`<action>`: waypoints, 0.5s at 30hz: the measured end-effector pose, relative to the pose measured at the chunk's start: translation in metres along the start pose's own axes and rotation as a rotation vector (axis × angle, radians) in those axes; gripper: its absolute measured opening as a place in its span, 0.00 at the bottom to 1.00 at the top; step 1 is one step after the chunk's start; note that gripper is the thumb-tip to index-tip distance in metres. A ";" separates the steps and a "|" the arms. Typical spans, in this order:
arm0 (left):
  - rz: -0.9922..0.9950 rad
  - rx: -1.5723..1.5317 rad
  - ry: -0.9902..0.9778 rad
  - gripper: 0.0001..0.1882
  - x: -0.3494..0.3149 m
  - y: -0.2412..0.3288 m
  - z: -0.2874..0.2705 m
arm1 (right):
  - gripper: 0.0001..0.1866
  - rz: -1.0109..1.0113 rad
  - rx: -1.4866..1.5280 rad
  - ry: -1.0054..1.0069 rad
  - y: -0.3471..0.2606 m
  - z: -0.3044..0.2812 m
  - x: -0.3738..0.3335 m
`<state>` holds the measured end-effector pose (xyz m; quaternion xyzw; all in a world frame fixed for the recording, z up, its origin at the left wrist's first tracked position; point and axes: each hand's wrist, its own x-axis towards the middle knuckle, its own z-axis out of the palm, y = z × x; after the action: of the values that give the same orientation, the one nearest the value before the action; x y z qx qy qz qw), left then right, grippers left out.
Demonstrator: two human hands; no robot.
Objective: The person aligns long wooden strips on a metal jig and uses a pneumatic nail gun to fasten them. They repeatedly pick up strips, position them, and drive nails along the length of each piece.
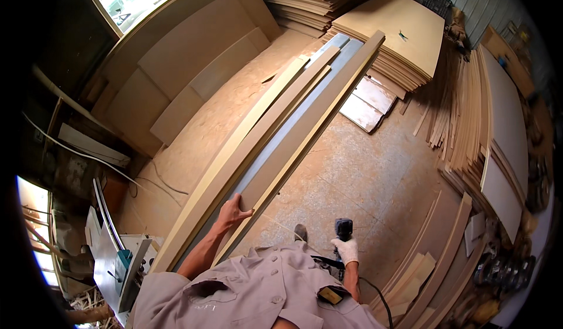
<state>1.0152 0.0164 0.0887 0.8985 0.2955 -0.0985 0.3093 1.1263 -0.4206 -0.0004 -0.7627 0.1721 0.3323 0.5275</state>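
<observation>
My left hand (230, 213) is bare and grips the edge of a long brown wooden board (300, 135) with a pale side strip. Its thumb lies along the near edge. Other long strips (246, 131) lie parallel to this board on the left, with a grey metal surface showing between them. In a white knitted glove, my right hand (346, 250) is closed around a black nail gun (343, 228), held low at my right side, away from the boards. A dark hose (380, 297) trails behind it. The gun's lower part is partly hidden by my hand and shirt.
Stacked sheets (390, 27) stand at the far end, with pale panels (368, 103) on the floor below. Wood strips and upright sheets (507, 129) crowd the right. Large panels (187, 47) lean at the far left. A saw table (108, 264) stands at lower left.
</observation>
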 end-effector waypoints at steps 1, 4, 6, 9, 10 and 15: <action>0.041 0.052 0.035 0.33 0.002 -0.007 0.004 | 0.10 0.007 0.023 0.000 0.003 0.000 0.002; 0.154 0.228 0.091 0.34 0.003 -0.037 0.018 | 0.12 0.026 0.018 -0.009 0.005 -0.002 0.005; 0.226 0.370 0.069 0.34 0.002 -0.049 0.021 | 0.11 0.001 0.018 -0.013 0.010 -0.005 0.011; 0.153 0.269 0.113 0.34 -0.011 -0.065 0.047 | 0.08 -0.046 0.028 -0.021 0.022 0.000 0.020; 0.079 0.159 0.119 0.34 -0.013 -0.067 0.053 | 0.08 -0.039 0.010 -0.016 0.022 0.000 0.021; 0.077 0.198 0.266 0.44 -0.029 -0.079 0.071 | 0.08 0.005 -0.009 -0.029 -0.012 0.001 0.004</action>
<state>0.9452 0.0090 0.0037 0.9403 0.2880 0.0044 0.1812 1.1358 -0.4146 0.0045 -0.7598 0.1648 0.3453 0.5257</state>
